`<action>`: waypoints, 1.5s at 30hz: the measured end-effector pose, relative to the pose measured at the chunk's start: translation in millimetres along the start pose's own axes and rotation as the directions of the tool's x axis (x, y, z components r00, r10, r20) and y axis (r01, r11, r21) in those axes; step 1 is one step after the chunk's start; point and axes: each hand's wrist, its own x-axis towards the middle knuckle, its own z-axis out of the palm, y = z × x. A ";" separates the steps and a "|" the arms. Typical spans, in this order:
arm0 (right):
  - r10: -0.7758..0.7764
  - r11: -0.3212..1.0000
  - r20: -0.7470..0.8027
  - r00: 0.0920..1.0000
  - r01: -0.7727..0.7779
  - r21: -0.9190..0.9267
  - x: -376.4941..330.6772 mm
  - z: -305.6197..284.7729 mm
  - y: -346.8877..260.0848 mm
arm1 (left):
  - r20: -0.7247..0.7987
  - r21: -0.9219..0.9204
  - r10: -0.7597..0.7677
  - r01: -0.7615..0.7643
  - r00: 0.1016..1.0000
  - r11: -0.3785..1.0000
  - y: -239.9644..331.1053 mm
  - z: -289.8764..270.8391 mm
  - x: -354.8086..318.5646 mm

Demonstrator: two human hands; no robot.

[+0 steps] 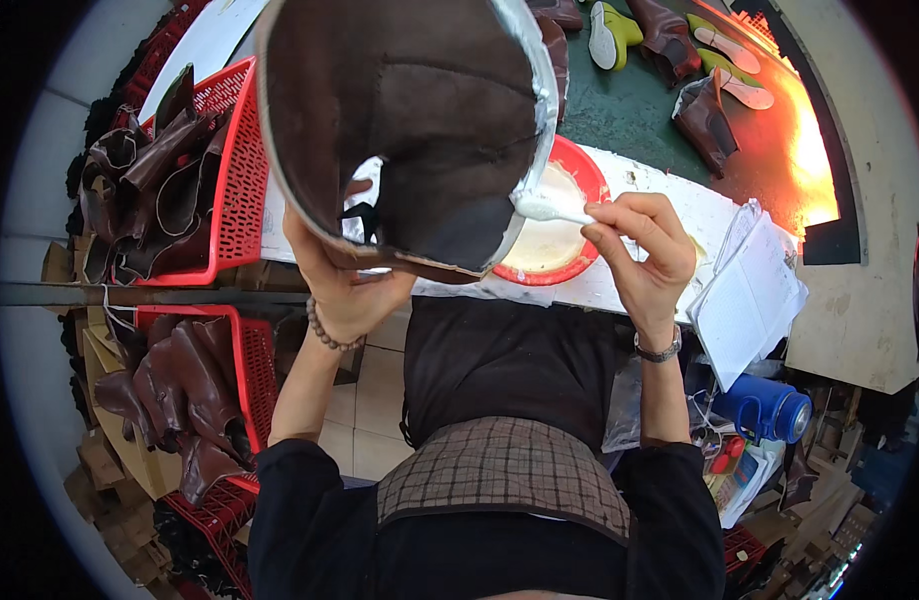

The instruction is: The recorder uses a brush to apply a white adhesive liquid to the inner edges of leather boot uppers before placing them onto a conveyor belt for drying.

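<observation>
Both hands grip: left (345,290) the upright boot upper (400,120), right (645,255) a leftward-pointing brush (552,210) (glue-tipped).

Two red baskets (235,170) (245,350) hold brown leather pieces. One red bowl (580,180) sits on the bench. One blue flask (770,408) lies below.

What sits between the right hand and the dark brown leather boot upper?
In the head view, a white glue-coated brush bridges the right hand and the dark brown leather boot upper, above a red bowl.
</observation>
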 end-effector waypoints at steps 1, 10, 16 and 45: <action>-0.024 1.000 0.003 1.000 0.024 0.001 -2.2 0.4 -0.9 | -0.041 -0.115 0.051 -0.056 0.998 0.992 -10.9 1.7 -6.1; -0.035 0.999 0.109 0.993 0.033 0.023 -12.1 -0.9 -27.8 | 0.144 0.313 0.160 -0.198 0.977 0.929 -89.7 -14.4 -32.6; 0.034 0.998 0.133 0.991 -0.040 0.045 -15.9 2.1 -48.2 | 0.296 0.556 0.207 -0.344 0.933 0.757 -111.6 -25.5 -67.3; -0.018 0.998 0.133 0.991 0.027 -0.064 31.2 -1.1 13.2 | 0.413 -0.612 -0.708 0.750 0.572 0.249 -51.7 -88.4 -28.9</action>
